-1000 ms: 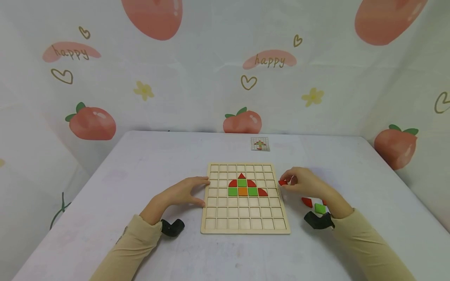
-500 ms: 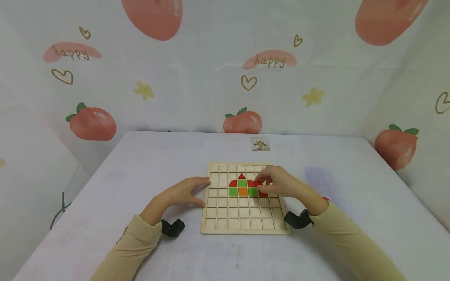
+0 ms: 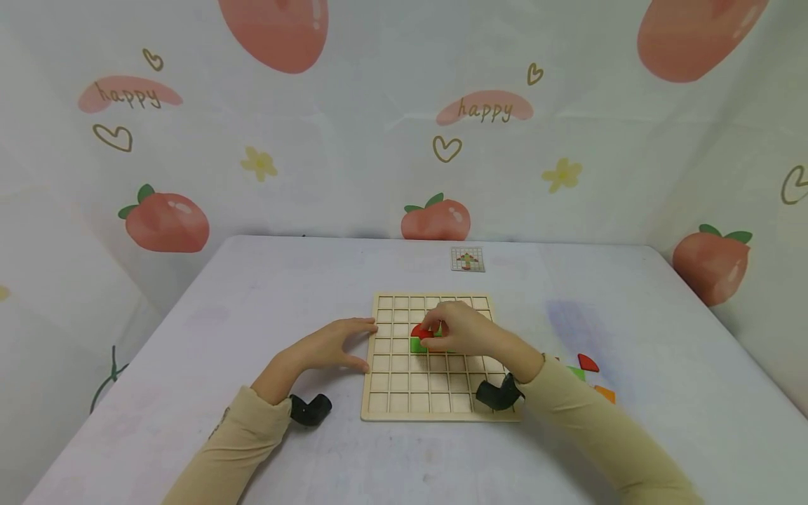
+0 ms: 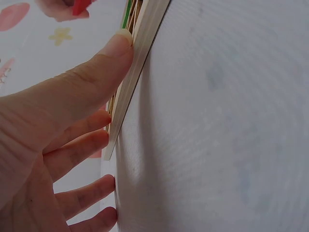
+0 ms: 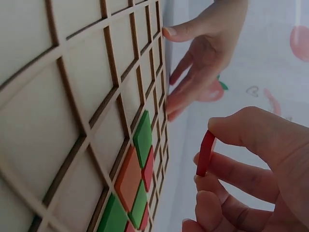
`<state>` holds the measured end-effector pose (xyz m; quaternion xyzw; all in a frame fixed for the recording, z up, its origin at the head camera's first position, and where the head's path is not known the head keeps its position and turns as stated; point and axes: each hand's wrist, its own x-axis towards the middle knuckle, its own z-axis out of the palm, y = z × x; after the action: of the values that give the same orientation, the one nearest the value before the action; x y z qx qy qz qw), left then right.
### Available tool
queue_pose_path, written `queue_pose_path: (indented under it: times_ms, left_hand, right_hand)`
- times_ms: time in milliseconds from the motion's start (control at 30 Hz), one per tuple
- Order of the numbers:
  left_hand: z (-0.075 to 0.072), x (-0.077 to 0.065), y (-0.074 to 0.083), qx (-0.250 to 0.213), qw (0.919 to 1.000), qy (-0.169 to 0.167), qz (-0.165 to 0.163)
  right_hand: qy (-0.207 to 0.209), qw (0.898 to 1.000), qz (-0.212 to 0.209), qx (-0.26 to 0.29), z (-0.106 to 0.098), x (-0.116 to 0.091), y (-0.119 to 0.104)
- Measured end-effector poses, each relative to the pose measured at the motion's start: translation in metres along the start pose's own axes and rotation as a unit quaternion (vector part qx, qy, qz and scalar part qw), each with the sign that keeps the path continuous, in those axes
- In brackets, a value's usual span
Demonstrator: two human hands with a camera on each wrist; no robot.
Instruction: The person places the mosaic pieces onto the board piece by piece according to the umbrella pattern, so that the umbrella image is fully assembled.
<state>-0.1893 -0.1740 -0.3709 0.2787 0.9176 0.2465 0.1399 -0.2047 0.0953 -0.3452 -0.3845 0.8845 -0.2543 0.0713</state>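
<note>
Right hand (image 3: 463, 330) pinches a red piece (image 5: 206, 153) between thumb and fingertips, raised clear of the gridded wooden board (image 3: 388, 402). Left hand (image 3: 325, 344) loosely spread, gripping nothing; thumb and fingertips touch the board's left edge. Green tile (image 5: 143, 138) and orange tile (image 5: 127, 179) sit in adjoining cells. Loose red wedge (image 3: 588, 362) lies right of the board. Patterned card (image 3: 467, 259) beyond the far edge.

Left hand (image 4: 50, 113) against wooden board (image 4: 124, 96)

Head view forward-down, wrist views close, board (image 3: 419, 382) in all
</note>
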Motion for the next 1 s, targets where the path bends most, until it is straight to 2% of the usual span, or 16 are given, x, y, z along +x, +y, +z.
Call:
queue_pose_path:
  times_ms: [300,633,800,1000]
  left_hand:
    - [-0.001,0.000,0.002,0.002,1.0000,-0.003,0.000]
    - [0.000,0.000,-0.001,0.001,1.0000,-0.002,0.000]
    - [0.000,0.000,0.000,-0.003,1.0000,-0.004,-0.006]
    - [0.000,0.000,0.000,0.005,1.0000,0.000,0.003]
  right_hand:
    - [-0.002,1.000,0.010,-0.023,0.015,0.021,-0.011]
    - [-0.013,0.995,0.077,-0.056,0.027,0.037,-0.023]
    - [-0.010,0.991,0.098,-0.086,0.032,0.042,-0.026]
    - [-0.015,0.986,0.119,-0.115,0.035,0.044,-0.029]
